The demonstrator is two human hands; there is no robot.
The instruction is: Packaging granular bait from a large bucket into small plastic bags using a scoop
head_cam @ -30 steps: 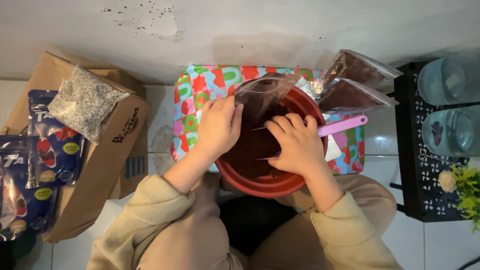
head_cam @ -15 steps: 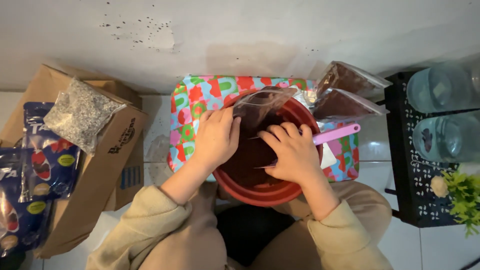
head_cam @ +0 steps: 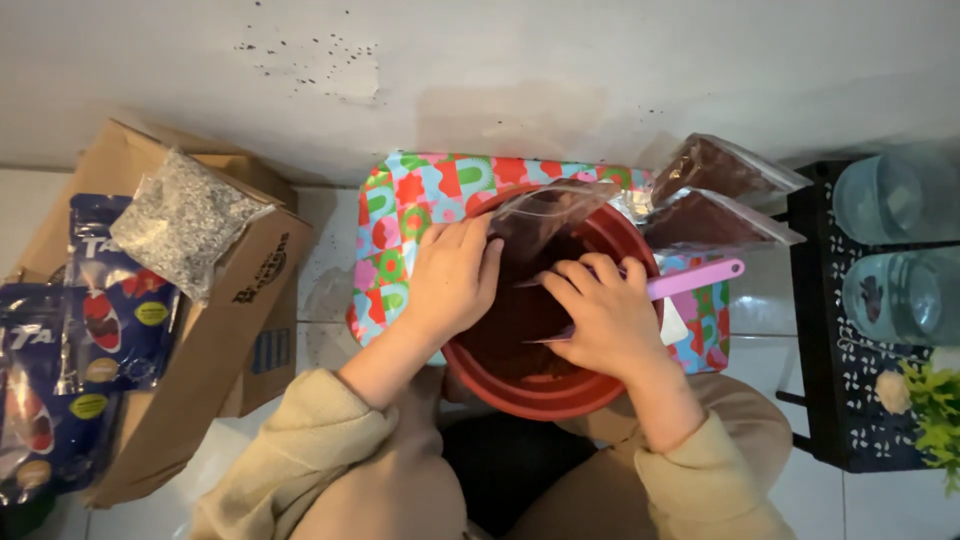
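Note:
A red round bowl (head_cam: 600,392) holding dark brown granular stuff sits on my lap, partly over a brightly patterned tray (head_cam: 400,215). Over the bowl lies a clear plastic bag (head_cam: 545,215) with brown contents. My left hand (head_cam: 452,278) grips the bag's left side. My right hand (head_cam: 605,312) presses on the bag from the right, fingers curled over it. A pink scoop handle (head_cam: 695,279) sticks out from under my right hand toward the right.
Two more filled clear bags (head_cam: 722,195) lie at the tray's far right corner. A cardboard box (head_cam: 215,330) at left carries a bag of grey gravel (head_cam: 180,220) and blue pouches (head_cam: 105,310). A black rack (head_cam: 830,400) with glass jars (head_cam: 895,290) stands right; a wall is ahead.
The view has shifted slightly. My hands have moved a little on the bag over the bowl; both keep their hold.

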